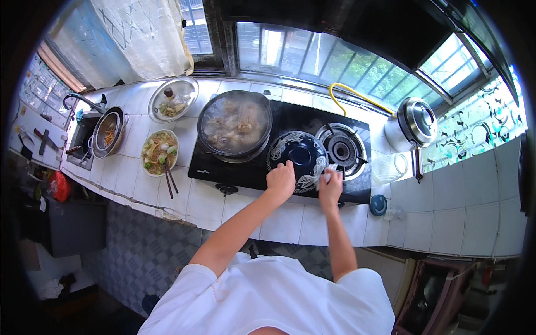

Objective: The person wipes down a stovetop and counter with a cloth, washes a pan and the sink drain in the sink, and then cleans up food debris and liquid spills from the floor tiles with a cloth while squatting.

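A dark bowl with white fish patterns (300, 155) lies over the black glass gas stove (234, 169), between the large pot and the right burner. My left hand (281, 181) is at the bowl's near left rim, fingers curled; whether it grips the rim is unclear. In my right hand (331, 186) is a crumpled white tissue or cloth (330, 171), held against the bowl's right rim. To the left, a large dark pot (234, 123) of steaming broth with meat pieces stands on the left burner. The right burner (343, 150) is bare, with no visible flame.
Left of the stove are a plate of noodles and vegetables (160, 151) with chopsticks (171, 178), a glass lid (173, 99), and a strainer (108, 133) by the sink. A steel pot (412, 123), a glass jar (389, 167) and a yellow hose (360, 97) are at the right and back.
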A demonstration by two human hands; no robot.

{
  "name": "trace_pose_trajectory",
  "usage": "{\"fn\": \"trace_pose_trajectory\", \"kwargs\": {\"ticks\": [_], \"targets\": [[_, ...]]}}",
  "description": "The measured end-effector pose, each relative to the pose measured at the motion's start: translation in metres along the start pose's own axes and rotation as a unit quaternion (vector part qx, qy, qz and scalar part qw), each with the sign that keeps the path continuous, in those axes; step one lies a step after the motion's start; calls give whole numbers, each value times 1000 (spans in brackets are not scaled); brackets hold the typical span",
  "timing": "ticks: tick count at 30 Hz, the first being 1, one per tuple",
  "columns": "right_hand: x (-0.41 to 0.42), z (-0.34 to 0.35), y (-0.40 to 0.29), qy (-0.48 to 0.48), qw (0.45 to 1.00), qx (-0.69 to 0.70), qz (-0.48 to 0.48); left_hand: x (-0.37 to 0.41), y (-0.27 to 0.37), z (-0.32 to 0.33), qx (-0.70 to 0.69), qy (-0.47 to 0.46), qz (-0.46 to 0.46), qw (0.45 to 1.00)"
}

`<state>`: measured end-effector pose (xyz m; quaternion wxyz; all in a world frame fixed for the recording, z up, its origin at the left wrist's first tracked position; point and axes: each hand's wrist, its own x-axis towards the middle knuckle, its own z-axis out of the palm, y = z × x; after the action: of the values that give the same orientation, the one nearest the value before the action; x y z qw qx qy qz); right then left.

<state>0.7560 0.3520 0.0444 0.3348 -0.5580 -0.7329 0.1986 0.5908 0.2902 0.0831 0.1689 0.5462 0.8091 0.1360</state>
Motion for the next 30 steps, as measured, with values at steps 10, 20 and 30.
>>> {"fn": "trace_pose_trajectory", "kwargs": {"ticks": [10,20,30], "targets": [[-54,1,-38,-201,626,690,301,-24,-11,-28,-80,22,-53,995],[-40,-11,-72,-309,606,703,207,-57,-24,-66,-531,-110,-90,836],[-34,-28,-85,-241,685,635,263,-65,-23,-67,-645,-81,-93,754]]}}
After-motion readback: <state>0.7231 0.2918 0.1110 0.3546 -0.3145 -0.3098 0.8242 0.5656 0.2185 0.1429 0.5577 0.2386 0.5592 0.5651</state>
